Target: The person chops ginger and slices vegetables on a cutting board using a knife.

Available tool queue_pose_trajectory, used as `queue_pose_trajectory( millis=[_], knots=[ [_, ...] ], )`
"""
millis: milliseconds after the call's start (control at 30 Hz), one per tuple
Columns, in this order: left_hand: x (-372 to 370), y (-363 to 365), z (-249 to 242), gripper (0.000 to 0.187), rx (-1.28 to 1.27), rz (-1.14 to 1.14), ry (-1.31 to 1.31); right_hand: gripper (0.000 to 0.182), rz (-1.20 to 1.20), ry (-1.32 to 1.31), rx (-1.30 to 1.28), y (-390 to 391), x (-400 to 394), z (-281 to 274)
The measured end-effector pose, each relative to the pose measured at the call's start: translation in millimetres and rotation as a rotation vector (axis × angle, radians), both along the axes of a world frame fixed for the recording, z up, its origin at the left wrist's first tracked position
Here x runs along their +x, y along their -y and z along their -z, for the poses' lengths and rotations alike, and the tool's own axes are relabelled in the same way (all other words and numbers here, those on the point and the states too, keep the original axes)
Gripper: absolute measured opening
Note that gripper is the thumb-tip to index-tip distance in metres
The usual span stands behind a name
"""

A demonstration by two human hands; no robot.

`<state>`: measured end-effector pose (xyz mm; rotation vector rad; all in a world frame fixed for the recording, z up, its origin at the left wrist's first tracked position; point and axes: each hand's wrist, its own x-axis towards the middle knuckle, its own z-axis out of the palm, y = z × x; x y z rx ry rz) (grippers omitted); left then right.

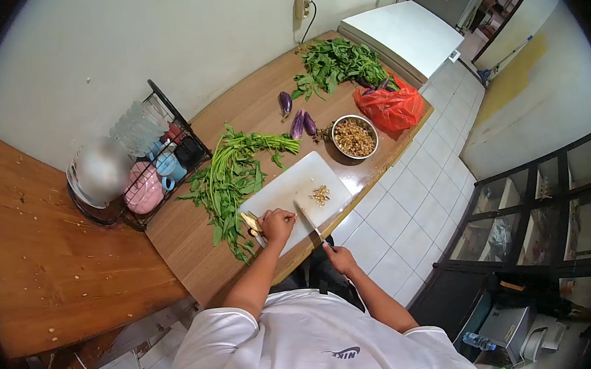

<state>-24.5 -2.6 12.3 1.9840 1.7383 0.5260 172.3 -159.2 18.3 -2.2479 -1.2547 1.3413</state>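
Observation:
My right hand (341, 258) grips the handle of a knife (307, 218), its blade lying over the white cutting board (288, 185). My left hand (278, 225) is closed low over the board's left part, its fingers curled together; what they hold, if anything, is too small to make out. Pale yellowish pieces of food (250, 222) lie right beside it at the board's left edge. A small heap of chopped brown and cream bits (320, 195) rests on the board, to the right of the blade.
Leafy green stems (237, 165) lie behind the board. A metal bowl (356, 157) of chopped brown bits stands near the table's right edge, with purple eggplants (296, 124) nearby. Farther back are a red plastic bag (394, 111) and more greens (341, 64). A dish rack (194, 148) stands left.

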Motion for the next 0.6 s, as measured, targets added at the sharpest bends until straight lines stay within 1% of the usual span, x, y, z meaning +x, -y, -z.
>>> queue_pose_trajectory(
  millis=[33, 67, 133, 267, 367, 433, 533, 600],
  knots=[
    [-0.8, -0.9, -2.2, 0.009, 0.005, -0.003, -0.001, 0.078, 0.032, -0.056, -0.034, -2.0, 0.5, -2.2],
    [-1.3, -0.5, -3.8, 0.009, -0.010, -0.006, -0.002, 0.078, 0.028, -0.057, -0.031, -0.8, 1.2, -4.7],
    [-1.3, -0.5, -1.3, 0.008, -0.026, -0.010, -0.001, 0.079, -0.014, -0.101, -0.054, 6.4, 3.6, -9.0],
    [-1.4, -0.4, 6.8, 0.007, 0.000, -0.014, -0.013, 0.080, -0.043, -0.056, -0.032, 14.9, 1.0, -9.7],
    [-3.2, -0.9, 9.7, 0.007, 0.019, -0.017, -0.011, 0.079, -0.045, -0.034, -0.020, 7.0, -1.3, -13.5],
    [-2.0, 0.0, 10.5, 0.006, 0.029, -0.012, -0.014, 0.076, -0.116, 0.011, -0.085, -1.6, -1.2, -12.4],
    [-1.5, -0.9, 1.6, 0.006, 0.034, -0.016, -0.015, 0.076, -0.061, -0.002, -0.037, -2.2, -8.0, -14.3],
    [-0.8, 0.7, -2.6, 0.011, -0.047, -0.022, -0.021, 0.076, -0.024, -0.040, -0.057, 1.9, -8.7, -15.6]
  ],
)
